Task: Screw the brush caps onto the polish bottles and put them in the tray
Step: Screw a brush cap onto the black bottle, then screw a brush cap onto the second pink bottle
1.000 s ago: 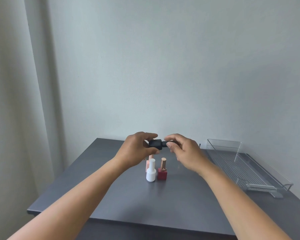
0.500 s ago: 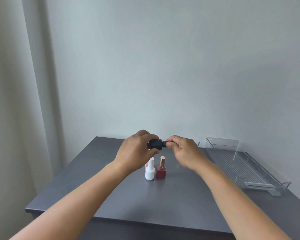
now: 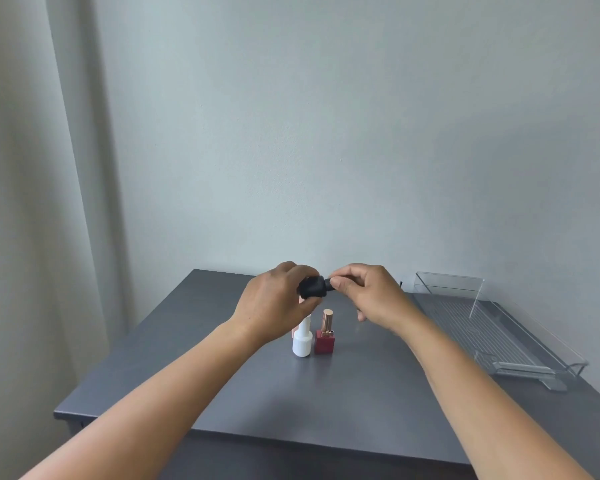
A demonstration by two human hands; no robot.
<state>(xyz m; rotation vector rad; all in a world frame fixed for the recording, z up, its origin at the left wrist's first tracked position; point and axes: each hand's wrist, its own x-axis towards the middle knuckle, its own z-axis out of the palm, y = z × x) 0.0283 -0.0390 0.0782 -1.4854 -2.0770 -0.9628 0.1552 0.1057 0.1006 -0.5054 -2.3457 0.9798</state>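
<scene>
A black polish bottle [image 3: 311,288] lies sideways in the air above the table, held in my left hand [image 3: 274,303]. My right hand [image 3: 368,296] pinches its black cap [image 3: 329,285] at the bottle's right end; most of the cap is hidden by my fingers. Below my hands a white bottle [image 3: 302,341] with a white cap and a red square bottle [image 3: 324,336] with a rose-gold cap stand upright side by side. A pink bottle [image 3: 294,332] peeks out behind the white one. The clear plastic tray [image 3: 499,327] lies at the right, with nothing inside.
The dark grey table [image 3: 274,393] ends at a front edge near my forearms and a left edge beside a pale curtain [image 3: 32,202]. A plain wall stands close behind the table. The tray has an upright clear divider [image 3: 477,296].
My hands have stayed together on the black bottle, with the right fingers shifting around the cap. The cap's exposed part has shrunk as the right hand closed in on the bottle.
</scene>
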